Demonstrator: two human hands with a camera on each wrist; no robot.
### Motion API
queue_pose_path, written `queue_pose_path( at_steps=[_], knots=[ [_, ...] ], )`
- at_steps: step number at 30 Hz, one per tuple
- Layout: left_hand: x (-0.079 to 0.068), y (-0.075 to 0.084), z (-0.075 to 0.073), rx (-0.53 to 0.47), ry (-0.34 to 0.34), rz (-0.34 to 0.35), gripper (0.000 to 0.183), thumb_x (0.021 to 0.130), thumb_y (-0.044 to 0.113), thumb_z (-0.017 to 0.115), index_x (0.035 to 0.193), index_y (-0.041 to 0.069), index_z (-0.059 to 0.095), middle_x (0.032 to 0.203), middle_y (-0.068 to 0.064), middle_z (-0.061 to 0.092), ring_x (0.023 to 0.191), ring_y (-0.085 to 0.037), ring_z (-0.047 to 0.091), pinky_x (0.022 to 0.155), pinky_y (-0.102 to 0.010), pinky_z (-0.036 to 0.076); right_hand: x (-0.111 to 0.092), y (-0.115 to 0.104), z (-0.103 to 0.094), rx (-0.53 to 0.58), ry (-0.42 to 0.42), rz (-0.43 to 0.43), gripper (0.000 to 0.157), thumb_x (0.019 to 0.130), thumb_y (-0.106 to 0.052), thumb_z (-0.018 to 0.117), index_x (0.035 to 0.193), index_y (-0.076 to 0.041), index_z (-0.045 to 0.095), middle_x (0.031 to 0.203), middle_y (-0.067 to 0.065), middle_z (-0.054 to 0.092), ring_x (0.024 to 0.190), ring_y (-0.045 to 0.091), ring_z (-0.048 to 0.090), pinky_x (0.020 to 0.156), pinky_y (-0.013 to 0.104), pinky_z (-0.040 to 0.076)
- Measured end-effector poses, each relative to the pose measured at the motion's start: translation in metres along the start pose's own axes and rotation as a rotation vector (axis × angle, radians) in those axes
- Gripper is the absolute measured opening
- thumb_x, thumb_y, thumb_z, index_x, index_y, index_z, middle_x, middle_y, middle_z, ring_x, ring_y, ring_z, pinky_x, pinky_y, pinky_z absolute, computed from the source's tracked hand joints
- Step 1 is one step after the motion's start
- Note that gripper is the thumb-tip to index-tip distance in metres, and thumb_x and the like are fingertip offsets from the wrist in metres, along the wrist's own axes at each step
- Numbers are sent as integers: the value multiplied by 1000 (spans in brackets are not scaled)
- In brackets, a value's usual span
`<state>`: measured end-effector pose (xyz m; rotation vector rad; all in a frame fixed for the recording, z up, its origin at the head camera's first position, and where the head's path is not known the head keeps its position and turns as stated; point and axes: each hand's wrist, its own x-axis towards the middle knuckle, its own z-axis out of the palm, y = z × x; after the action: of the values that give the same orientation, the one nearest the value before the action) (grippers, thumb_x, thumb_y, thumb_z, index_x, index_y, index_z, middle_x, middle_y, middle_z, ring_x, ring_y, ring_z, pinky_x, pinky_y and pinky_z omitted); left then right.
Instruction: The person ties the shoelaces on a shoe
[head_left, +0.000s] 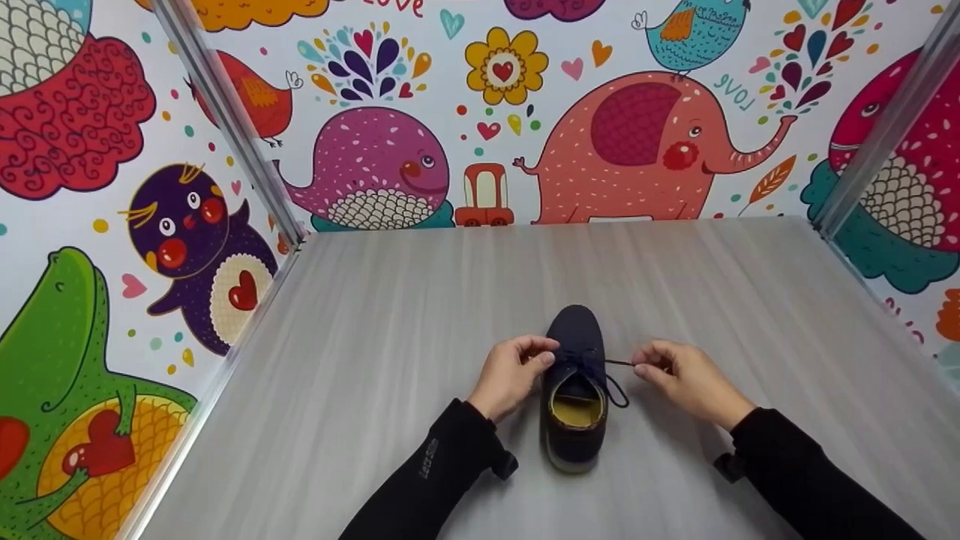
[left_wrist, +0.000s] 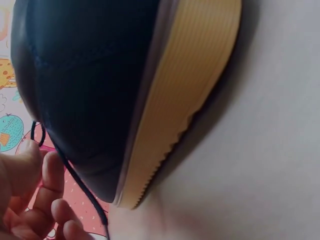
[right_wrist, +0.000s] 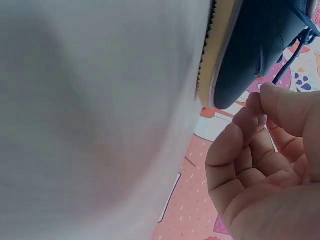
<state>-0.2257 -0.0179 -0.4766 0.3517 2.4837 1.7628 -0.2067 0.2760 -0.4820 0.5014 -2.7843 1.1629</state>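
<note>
A dark navy lace-up shoe (head_left: 576, 322) stands on the table, toe pointing away, its yellowish insole (head_left: 576, 412) showing through the opening. At its left side my left hand (head_left: 511, 375) pinches a small loop of dark lace (left_wrist: 43, 134) between thumb and fingertip, as the left wrist view shows. On the other side, my right hand (head_left: 688, 379) pinches a lace (head_left: 619, 363) that runs taut out to the right from the shoe. One lace loop (head_left: 619, 394) hangs over the right edge. The ribbed tan sole (left_wrist: 185, 90) fills much of the left wrist view.
The grey wood-grain table (head_left: 390, 315) is enclosed by walls with cartoon animal prints, among them an elephant (head_left: 622, 172) at the back. Metal corner posts (head_left: 232, 120) join the panels. Black sleeves (head_left: 442, 465) cover both forearms.
</note>
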Motion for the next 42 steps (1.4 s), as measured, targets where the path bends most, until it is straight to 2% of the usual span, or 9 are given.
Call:
queue_pose_path(
  at_steps=[7, 10, 13, 17, 23, 29, 36, 39, 42],
  knots=[
    [1, 1, 1, 42, 14, 38, 23, 101, 11, 74, 123, 18, 78, 96, 4, 70, 71, -7, 51, 64, -19, 41, -3, -6, -1, -40, 14, 16, 11, 104, -14, 70, 108, -6, 77, 103, 6, 79, 88, 6, 66, 76, 22, 53],
    [1, 1, 1, 82, 16, 50, 23, 100, 12, 75, 122, 20, 78, 96, 6, 71, 68, -5, 49, 64, -18, 40, -7, -16, -1, 16, 33, 19, 19, 108, -18, 65, 116, -5, 76, 110, 10, 80, 92, 8, 68, 77, 22, 55],
    [2, 1, 1, 120, 17, 78, 24, 101, 14, 74, 123, 21, 79, 98, 5, 71, 66, -4, 48, 63, -18, 40, -11, -24, 1, 103, -18, -37, 20, 108, -21, 66, 116, -5, 75, 105, 8, 79, 87, 6, 67, 74, 22, 54],
    [4, 0, 2, 194, 20, 131, 19, 100, 16, 76, 117, 22, 82, 102, 4, 75, 74, -6, 53, 69, -20, 42, -14, -29, 6, 151, -131, -100, 21, 101, -23, 76, 115, -7, 74, 102, 2, 78, 88, 1, 67, 75, 22, 55],
    [6, -4, 4, 276, 29, 204, 7, 100, 15, 75, 102, 17, 82, 104, 0, 79, 93, -15, 64, 85, -27, 48, -12, -27, 13, 241, -191, -32, 17, 101, -18, 75, 110, -3, 74, 103, 10, 81, 89, -1, 71, 77, 20, 59],
    [6, -6, 4, 261, 13, 270, 26, 98, 16, 77, 124, 17, 77, 108, -2, 77, 99, -23, 66, 87, -27, 49, -11, -25, 9, 265, -160, -11, 16, 103, -13, 71, 107, 2, 77, 101, 14, 80, 87, -6, 67, 77, 17, 57],
    [6, -8, 3, 199, 63, 290, 11, 95, 26, 81, 99, 16, 84, 100, -2, 80, 97, -23, 68, 85, -27, 52, -10, -23, 10, 256, -95, 5, 23, 102, -17, 72, 111, 3, 80, 91, -2, 74, 81, -4, 61, 73, 19, 53],
    [6, -12, 2, 125, 58, 266, 11, 98, 23, 80, 98, 12, 82, 95, -4, 78, 83, -17, 63, 76, -22, 48, -10, -18, 13, 234, -61, -27, 21, 102, -15, 72, 110, 2, 81, 91, 0, 74, 82, -4, 60, 73, 18, 53],
    [5, -16, 0, 75, 58, 226, 9, 98, 17, 78, 98, 8, 80, 91, -6, 75, 74, -8, 56, 69, -19, 44, -10, -12, 14, 132, 4, -81, 14, 100, -11, 74, 104, -1, 83, 94, 7, 80, 83, -6, 61, 72, 18, 54]
  ],
)
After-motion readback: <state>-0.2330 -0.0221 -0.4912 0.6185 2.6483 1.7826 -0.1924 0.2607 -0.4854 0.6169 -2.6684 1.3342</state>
